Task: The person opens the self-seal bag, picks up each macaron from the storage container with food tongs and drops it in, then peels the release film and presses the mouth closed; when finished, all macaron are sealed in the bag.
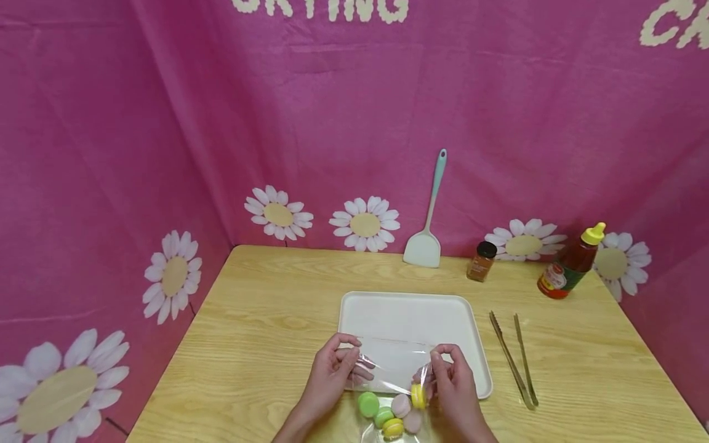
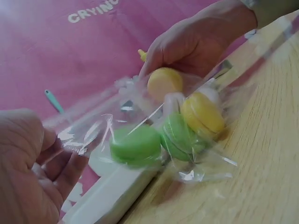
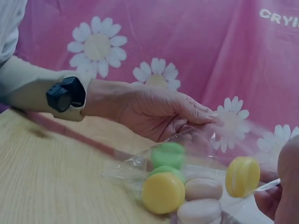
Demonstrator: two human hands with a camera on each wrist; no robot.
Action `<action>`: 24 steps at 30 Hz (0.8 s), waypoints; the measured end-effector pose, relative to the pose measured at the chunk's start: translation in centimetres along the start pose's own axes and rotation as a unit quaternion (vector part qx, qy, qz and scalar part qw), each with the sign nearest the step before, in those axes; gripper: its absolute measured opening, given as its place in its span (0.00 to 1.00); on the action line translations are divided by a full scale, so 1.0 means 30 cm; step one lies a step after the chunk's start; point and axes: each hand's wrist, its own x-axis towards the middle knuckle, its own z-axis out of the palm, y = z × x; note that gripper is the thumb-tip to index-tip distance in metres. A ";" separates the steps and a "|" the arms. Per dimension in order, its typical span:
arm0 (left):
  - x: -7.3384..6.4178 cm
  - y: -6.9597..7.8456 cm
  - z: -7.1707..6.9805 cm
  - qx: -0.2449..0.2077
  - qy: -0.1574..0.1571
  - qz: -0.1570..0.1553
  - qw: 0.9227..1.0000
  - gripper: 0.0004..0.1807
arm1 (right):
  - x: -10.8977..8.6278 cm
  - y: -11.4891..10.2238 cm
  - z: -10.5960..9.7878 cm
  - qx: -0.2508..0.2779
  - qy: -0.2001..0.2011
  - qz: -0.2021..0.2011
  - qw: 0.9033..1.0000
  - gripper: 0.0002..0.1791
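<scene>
A clear plastic bag [image 1: 393, 360] is stretched between my two hands, over the near edge of the white tray [image 1: 410, 311]. My left hand [image 1: 331, 372] pinches its left upper corner, and my right hand [image 1: 455, 387] pinches the right one. Inside lie green macarons [image 2: 135, 144], yellow macarons [image 3: 163, 192] and pale pink macarons [image 3: 200, 211]. One yellow macaron [image 3: 243, 176] sits higher than the others, close by the right fingers. In the left wrist view, the left hand [image 2: 28, 163] has its thumb and fingers on the film.
Metal tongs [image 1: 515, 363] lie right of the tray. Behind, a spatula [image 1: 426, 240] leans on the pink curtain, with a dark-lidded spice jar [image 1: 481, 262] and a yellow-capped sauce bottle [image 1: 567, 267] standing to its right. The wooden table [image 1: 249, 332] extends left.
</scene>
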 end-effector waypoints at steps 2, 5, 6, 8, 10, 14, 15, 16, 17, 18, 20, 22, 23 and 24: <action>0.012 -0.009 0.008 0.009 0.016 0.001 1.000 0.16 | 0.011 0.011 -0.003 0.000 0.006 0.012 1.000 0.12; 0.026 -0.015 0.017 0.018 0.038 -0.001 0.999 0.18 | 0.024 0.015 -0.004 0.007 0.011 0.036 0.999 0.14; 0.029 -0.017 0.020 0.016 0.044 -0.004 0.999 0.18 | 0.026 0.014 -0.004 0.010 0.008 0.046 0.999 0.15; 0.034 -0.021 0.024 0.011 0.058 -0.011 0.998 0.18 | 0.030 0.015 -0.002 0.016 -0.002 0.066 0.998 0.16; 0.036 -0.027 0.029 0.001 0.067 -0.019 0.998 0.17 | 0.030 0.020 0.000 0.018 -0.004 0.078 0.997 0.16; 0.039 -0.047 0.039 0.001 0.088 -0.016 0.996 0.17 | 0.021 0.059 0.007 0.013 0.021 0.058 0.998 0.15; 0.039 -0.055 0.041 0.003 0.094 -0.011 0.996 0.17 | 0.016 0.070 0.011 0.009 0.030 0.046 0.998 0.15; 0.040 -0.062 0.043 0.008 0.100 -0.004 0.995 0.17 | 0.012 0.080 0.015 0.005 0.036 0.032 0.999 0.14; 0.040 -0.070 0.044 0.010 0.105 0.007 0.994 0.16 | 0.009 0.089 0.020 0.001 0.042 0.019 0.999 0.14; 0.041 -0.078 0.044 0.011 0.109 0.017 0.994 0.15 | 0.006 0.096 0.024 -0.002 0.046 0.007 0.999 0.14; 0.045 -0.092 0.044 0.013 0.115 0.035 0.993 0.15 | 0.004 0.097 0.032 -0.005 0.056 -0.003 0.998 0.14; 0.052 -0.098 0.044 0.011 0.116 0.052 0.992 0.14 | 0.009 0.095 0.034 -0.001 0.058 -0.006 0.998 0.15; 0.056 -0.099 0.045 0.009 0.116 0.056 0.992 0.15 | 0.011 0.094 0.033 0.002 0.057 -0.005 0.998 0.15; 0.061 -0.100 0.045 0.009 0.114 0.055 0.992 0.15 | 0.014 0.091 0.032 0.004 0.058 0.000 0.998 0.15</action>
